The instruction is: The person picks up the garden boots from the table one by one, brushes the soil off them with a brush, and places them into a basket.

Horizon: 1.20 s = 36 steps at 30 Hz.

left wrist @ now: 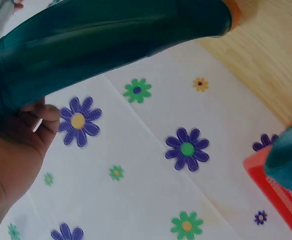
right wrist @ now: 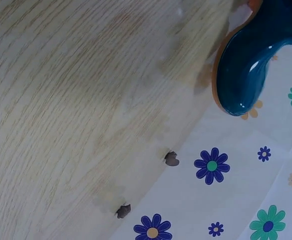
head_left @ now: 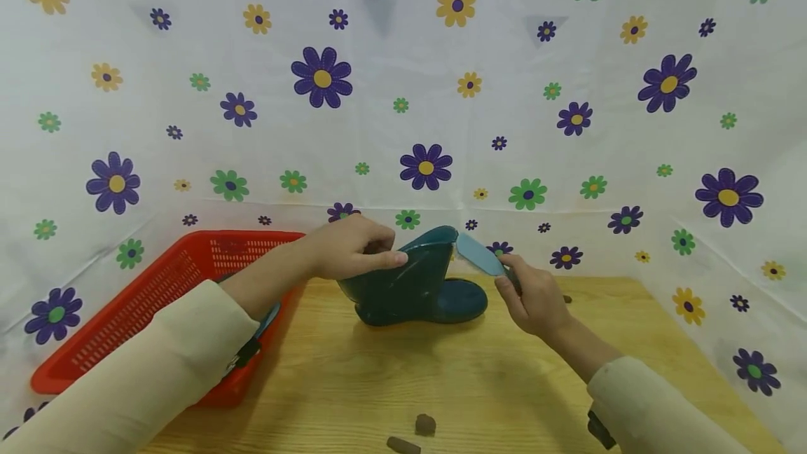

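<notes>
A glossy dark-green rubber boot [head_left: 410, 293] is on the wooden table, its rounded toe pointing right. My left hand [head_left: 356, 247] grips the upper shaft, with curled fingers showing below the boot in the left wrist view. In my right hand [head_left: 536, 296] is a light-blue brush [head_left: 480, 256], held by its handle. The brush's far end is right at the boot's upper edge. White bristles of the brush [left wrist: 1, 22] show near the cuff in the left wrist view. Seen by the right wrist camera, the boot's toe [right wrist: 243, 75] has an orange sole edge.
At the left stands a red perforated basket [head_left: 139, 300], partly behind my left sleeve. A teal object [left wrist: 290, 157] overlaps its edge in the left wrist view. Brown lumps [head_left: 425, 424] lie at the table's front, and more lumps [right wrist: 171, 159] lie along a side edge. Flowered white sheeting [head_left: 391, 139] encloses the table.
</notes>
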Each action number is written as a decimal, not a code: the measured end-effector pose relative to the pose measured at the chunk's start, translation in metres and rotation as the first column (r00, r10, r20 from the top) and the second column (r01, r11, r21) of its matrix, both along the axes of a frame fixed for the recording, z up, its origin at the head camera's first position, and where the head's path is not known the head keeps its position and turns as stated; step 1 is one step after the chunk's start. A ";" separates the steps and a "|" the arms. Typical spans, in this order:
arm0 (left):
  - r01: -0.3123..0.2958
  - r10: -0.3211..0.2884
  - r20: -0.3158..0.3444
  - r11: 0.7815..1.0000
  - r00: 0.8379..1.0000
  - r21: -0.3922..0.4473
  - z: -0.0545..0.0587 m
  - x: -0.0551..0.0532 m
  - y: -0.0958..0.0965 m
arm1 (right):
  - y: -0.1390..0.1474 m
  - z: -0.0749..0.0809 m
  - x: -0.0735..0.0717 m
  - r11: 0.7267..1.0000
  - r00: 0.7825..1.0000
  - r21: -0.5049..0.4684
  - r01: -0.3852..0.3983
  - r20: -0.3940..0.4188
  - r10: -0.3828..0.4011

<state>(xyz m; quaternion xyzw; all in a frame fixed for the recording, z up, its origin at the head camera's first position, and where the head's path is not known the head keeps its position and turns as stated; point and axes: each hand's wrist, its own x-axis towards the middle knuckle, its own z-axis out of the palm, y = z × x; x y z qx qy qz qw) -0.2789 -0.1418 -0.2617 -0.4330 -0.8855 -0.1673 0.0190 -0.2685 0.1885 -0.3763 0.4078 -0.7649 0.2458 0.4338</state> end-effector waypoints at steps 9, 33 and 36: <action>-0.025 0.001 0.265 0.996 0.964 0.084 -0.002 0.002 0.006 | 0.001 -0.003 0.001 0.999 1.000 0.034 -0.012 -0.009 0.013; -0.214 0.269 0.225 0.947 0.936 -0.241 -0.039 -0.012 0.004 | -0.002 0.005 0.002 0.989 0.990 0.134 -0.060 -0.115 0.076; -0.207 0.263 0.231 0.949 0.937 -0.240 -0.050 -0.009 0.011 | 0.000 0.001 0.003 0.986 0.994 0.164 -0.019 -0.099 0.036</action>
